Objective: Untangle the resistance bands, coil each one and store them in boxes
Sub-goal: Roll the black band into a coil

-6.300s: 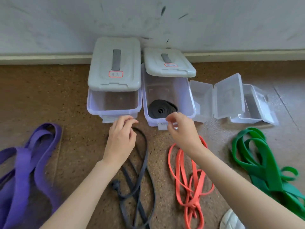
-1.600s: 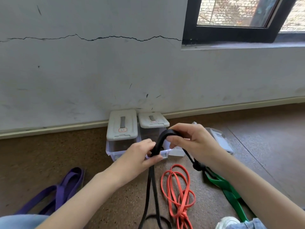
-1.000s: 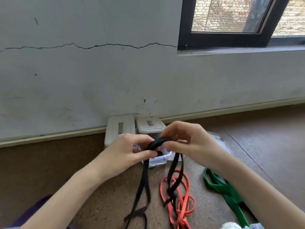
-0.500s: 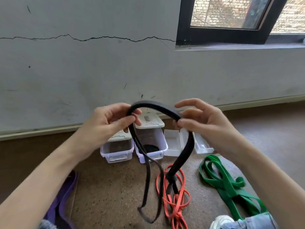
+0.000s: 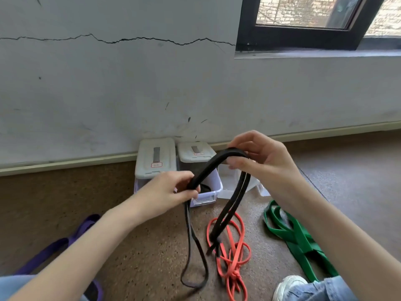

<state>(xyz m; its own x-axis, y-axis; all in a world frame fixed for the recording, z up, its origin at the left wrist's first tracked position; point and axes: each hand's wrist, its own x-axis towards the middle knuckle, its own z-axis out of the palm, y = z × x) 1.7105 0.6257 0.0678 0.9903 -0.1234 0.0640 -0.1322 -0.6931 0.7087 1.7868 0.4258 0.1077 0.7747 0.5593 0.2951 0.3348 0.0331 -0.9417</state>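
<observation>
Head view: the long black rubber resistance band (image 5: 213,164) arches between both hands above the floor. The left hand (image 5: 168,193) pinches its lower left end; the right hand (image 5: 263,158) grips the higher crest. Two doubled tails hang straight down, one under each hand, the right tail nearer the orange band (image 5: 233,253). Coiling probably needs the left hand feeding slack rightward.
</observation>
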